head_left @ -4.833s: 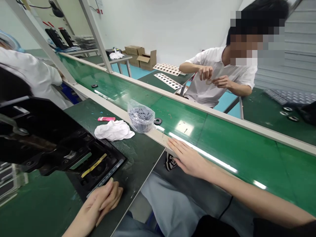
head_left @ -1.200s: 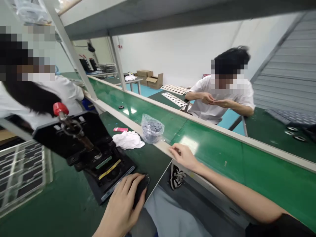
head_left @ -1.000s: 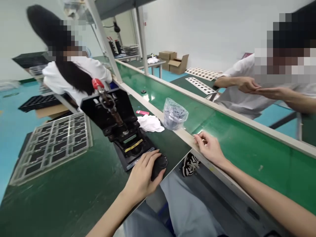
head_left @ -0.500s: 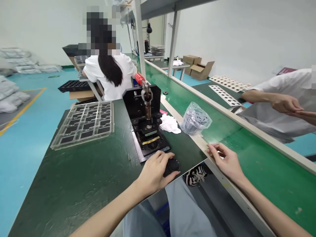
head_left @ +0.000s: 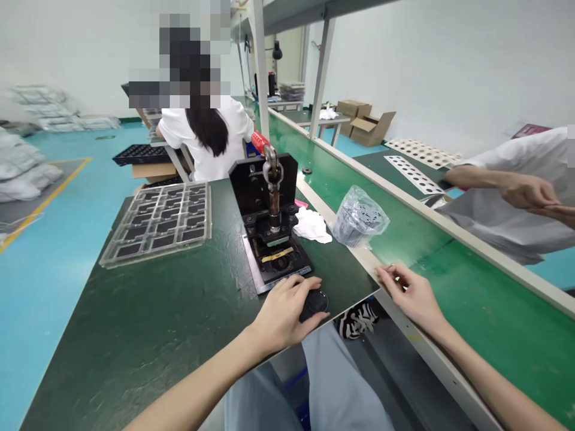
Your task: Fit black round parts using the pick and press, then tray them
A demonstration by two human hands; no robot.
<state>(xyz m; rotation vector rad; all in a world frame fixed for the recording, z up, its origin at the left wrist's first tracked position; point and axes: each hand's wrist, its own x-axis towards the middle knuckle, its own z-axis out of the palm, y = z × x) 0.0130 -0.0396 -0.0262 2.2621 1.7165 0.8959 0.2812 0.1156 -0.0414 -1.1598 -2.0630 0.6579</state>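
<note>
At the front edge of the dark green table, my left hand [head_left: 285, 308] grips a flat black part with a round disc face [head_left: 317, 301] between thumb and fingers. My right hand [head_left: 411, 293] rests by the pale rail of the green conveyor, its thumb and fingertips pinched together; whatever is between them is too small to make out. Just beyond my left hand stands a black toggle-clamp press [head_left: 275, 224] with a red handle and a yellow strip on its base. A clear plastic bag of dark parts [head_left: 359, 216] sits on the rail beyond my right hand.
A clear compartment tray of black pieces [head_left: 157, 222] lies on the table's left. Beside the press is a crumpled white cloth [head_left: 312, 225]. One small black ring [head_left: 306, 171] lies on the green conveyor [head_left: 449, 263]. Two co-workers sit nearby, one ahead, one across the conveyor.
The camera has turned slightly left, so the scene sits a little further right. Both hands keep nearly the same pose and place, the left still on the black part.
</note>
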